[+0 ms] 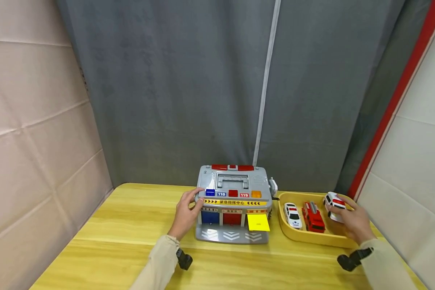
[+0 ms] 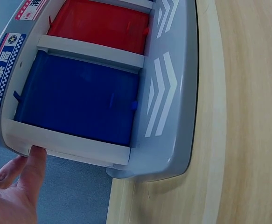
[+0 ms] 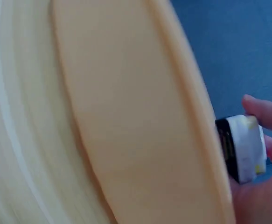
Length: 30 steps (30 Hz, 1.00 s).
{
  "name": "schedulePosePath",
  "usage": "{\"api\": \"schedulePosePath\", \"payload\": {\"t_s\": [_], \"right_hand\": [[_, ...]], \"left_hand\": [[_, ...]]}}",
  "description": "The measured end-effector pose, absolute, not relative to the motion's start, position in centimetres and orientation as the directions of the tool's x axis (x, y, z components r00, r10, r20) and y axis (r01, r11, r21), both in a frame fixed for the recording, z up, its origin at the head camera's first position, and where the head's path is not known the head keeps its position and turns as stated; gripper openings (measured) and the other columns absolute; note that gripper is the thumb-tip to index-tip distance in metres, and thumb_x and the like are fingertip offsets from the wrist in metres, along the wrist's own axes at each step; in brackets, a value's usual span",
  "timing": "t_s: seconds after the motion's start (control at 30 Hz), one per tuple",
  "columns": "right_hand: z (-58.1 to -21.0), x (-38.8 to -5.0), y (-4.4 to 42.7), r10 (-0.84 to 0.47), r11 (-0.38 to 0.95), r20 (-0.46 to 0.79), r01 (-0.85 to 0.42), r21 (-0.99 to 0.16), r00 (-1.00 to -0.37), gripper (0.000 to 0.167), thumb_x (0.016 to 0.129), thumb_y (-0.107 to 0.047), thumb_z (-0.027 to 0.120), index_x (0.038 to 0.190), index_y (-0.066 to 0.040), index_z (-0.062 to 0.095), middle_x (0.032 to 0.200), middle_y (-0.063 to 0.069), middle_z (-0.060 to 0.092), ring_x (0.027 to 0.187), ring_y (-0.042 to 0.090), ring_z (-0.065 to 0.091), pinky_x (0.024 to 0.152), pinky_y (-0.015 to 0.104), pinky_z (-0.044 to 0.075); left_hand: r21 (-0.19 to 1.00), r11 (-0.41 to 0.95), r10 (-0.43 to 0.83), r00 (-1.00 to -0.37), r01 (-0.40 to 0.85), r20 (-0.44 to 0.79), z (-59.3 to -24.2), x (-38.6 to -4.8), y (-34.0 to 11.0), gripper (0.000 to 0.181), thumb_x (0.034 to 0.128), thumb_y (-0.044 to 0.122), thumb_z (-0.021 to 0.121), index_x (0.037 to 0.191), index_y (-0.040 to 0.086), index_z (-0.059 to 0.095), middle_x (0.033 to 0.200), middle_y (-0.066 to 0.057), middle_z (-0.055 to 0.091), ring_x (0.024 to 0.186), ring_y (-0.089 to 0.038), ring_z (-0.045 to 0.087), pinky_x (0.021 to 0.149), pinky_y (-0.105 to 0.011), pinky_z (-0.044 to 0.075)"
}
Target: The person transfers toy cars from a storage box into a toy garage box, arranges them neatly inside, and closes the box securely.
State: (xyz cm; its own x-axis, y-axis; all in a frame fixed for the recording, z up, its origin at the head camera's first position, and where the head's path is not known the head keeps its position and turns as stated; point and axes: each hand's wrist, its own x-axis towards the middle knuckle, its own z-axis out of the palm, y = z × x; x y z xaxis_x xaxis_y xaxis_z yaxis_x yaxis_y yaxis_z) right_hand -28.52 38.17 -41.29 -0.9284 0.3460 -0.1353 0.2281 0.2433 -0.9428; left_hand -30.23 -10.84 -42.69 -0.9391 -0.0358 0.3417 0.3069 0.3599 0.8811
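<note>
A grey toy rescue station (image 1: 235, 183) with blue and red doors stands on the table, and a yellow flap (image 1: 258, 222) sticks out at its front right. My left hand (image 1: 186, 212) touches the station's left side; in the left wrist view a fingertip meets the white wall beside the blue door (image 2: 80, 98). My right hand (image 1: 355, 219) grips a white and red toy ambulance (image 1: 335, 205) at the right end of a yellow tray (image 1: 311, 238). In the right wrist view the tray's wall hides part of the ambulance (image 3: 245, 147).
A white toy police car (image 1: 293, 216) and a red toy fire truck (image 1: 313, 219) lie in the tray, left of the ambulance. Behind the wooden table (image 1: 130, 225) hangs a grey curtain (image 1: 166, 100). A pale wall (image 1: 417, 193) stands close on the right.
</note>
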Motion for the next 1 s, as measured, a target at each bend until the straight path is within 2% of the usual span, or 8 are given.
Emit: {"api": "schedulePosePath", "payload": {"t_s": [0.07, 0.13, 0.3, 0.4, 0.57, 0.67, 0.83, 1.0], "right_hand": [[-41.1, -28.1, 37.8, 0.381, 0.130, -0.148, 0.211, -0.969, -0.913, 0.069, 0.091, -0.025, 0.073, 0.152, -0.019, 0.041, 0.137, 0.018, 0.040, 0.082, 0.005, 0.060, 0.073, 0.023, 0.064], [-40.9, -27.7, 37.3, 0.401, 0.018, -0.168, 0.191, -0.981, -0.900, 0.062, 0.089, -0.025, 0.076, 0.145, -0.026, 0.050, 0.125, 0.005, 0.047, 0.075, 0.000, 0.061, 0.074, 0.023, 0.064], [-40.5, -26.7, 36.6, 0.355, -0.249, -0.174, 0.087, -0.965, -0.918, 0.039, 0.090, -0.022, 0.075, 0.125, -0.035, 0.064, 0.100, -0.016, 0.053, 0.078, 0.000, 0.061, 0.070, 0.018, 0.062], [-40.4, -26.2, 36.5, 0.282, -0.372, -0.155, 0.040, -0.927, -0.947, 0.023, 0.095, -0.018, 0.068, 0.110, -0.035, 0.070, 0.103, -0.016, 0.053, 0.086, 0.003, 0.059, 0.072, 0.019, 0.062], [-40.1, -25.6, 35.9, 0.119, -0.529, -0.216, 0.122, -0.840, -0.969, 0.028, 0.103, -0.016, 0.055, 0.115, -0.041, 0.062, 0.124, -0.017, 0.039, 0.123, 0.007, 0.041, 0.089, 0.022, 0.060], [-40.1, -25.2, 35.4, 0.053, -0.545, -0.220, 0.157, -0.824, -0.974, 0.037, 0.105, -0.010, 0.048, 0.117, -0.043, 0.060, 0.128, -0.017, 0.034, 0.129, 0.009, 0.032, 0.093, 0.024, 0.059], [-40.6, -24.0, 34.0, 0.053, -0.427, -0.122, 0.088, -0.900, -0.991, 0.053, 0.101, 0.002, 0.048, 0.121, -0.044, 0.064, 0.121, -0.017, 0.045, 0.104, 0.002, 0.055, 0.086, 0.026, 0.062], [-40.4, -23.2, 32.1, 0.120, -0.296, -0.079, 0.040, -0.954, -0.990, 0.060, 0.096, 0.000, 0.061, 0.139, -0.042, 0.055, 0.107, -0.024, 0.059, 0.092, 0.001, 0.064, 0.078, 0.023, 0.062]], "left_hand": [[0.882, 0.358, -0.039, -0.939, 0.306, 0.341, -42.7, -30.2, -10.8, 0.034, 0.0997, 0.024, 0.061, 0.133, 0.022, 0.063, 0.134, -0.013, 0.054, 0.121, -0.035, 0.061, 0.105, -0.050, 0.054], [0.883, 0.356, -0.040, -0.939, 0.307, 0.342, -42.7, -30.2, -10.8, 0.034, 0.0998, 0.025, 0.061, 0.134, 0.022, 0.063, 0.133, -0.013, 0.054, 0.121, -0.035, 0.061, 0.105, -0.050, 0.054], [0.884, 0.354, -0.040, -0.939, 0.306, 0.341, -42.8, -30.2, -10.8, 0.034, 0.1000, 0.024, 0.061, 0.134, 0.022, 0.063, 0.133, -0.013, 0.054, 0.121, -0.035, 0.061, 0.105, -0.049, 0.054], [0.884, 0.352, -0.041, -0.938, 0.308, 0.343, -42.8, -30.2, -10.7, 0.034, 0.1000, 0.024, 0.061, 0.134, 0.022, 0.063, 0.134, -0.013, 0.054, 0.120, -0.034, 0.061, 0.104, -0.049, 0.054], [0.880, 0.358, -0.038, -0.937, 0.313, 0.348, -43.1, -30.3, -10.8, 0.033, 0.1003, 0.025, 0.060, 0.133, 0.022, 0.063, 0.134, -0.013, 0.054, 0.119, -0.034, 0.061, 0.104, -0.050, 0.055], [0.878, 0.361, -0.038, -0.936, 0.314, 0.351, -43.2, -30.3, -10.8, 0.033, 0.1004, 0.025, 0.060, 0.133, 0.022, 0.063, 0.133, -0.013, 0.054, 0.118, -0.033, 0.061, 0.104, -0.050, 0.054], [0.880, 0.355, -0.040, -0.935, 0.317, 0.353, -43.1, -30.3, -10.8, 0.033, 0.1004, 0.026, 0.060, 0.133, 0.023, 0.063, 0.133, -0.013, 0.054, 0.119, -0.034, 0.061, 0.104, -0.050, 0.054], [0.881, 0.357, -0.038, -0.938, 0.309, 0.344, -43.2, -30.4, -10.9, 0.034, 0.1007, 0.026, 0.060, 0.134, 0.023, 0.062, 0.134, -0.013, 0.053, 0.121, -0.034, 0.060, 0.105, -0.050, 0.054]]}}
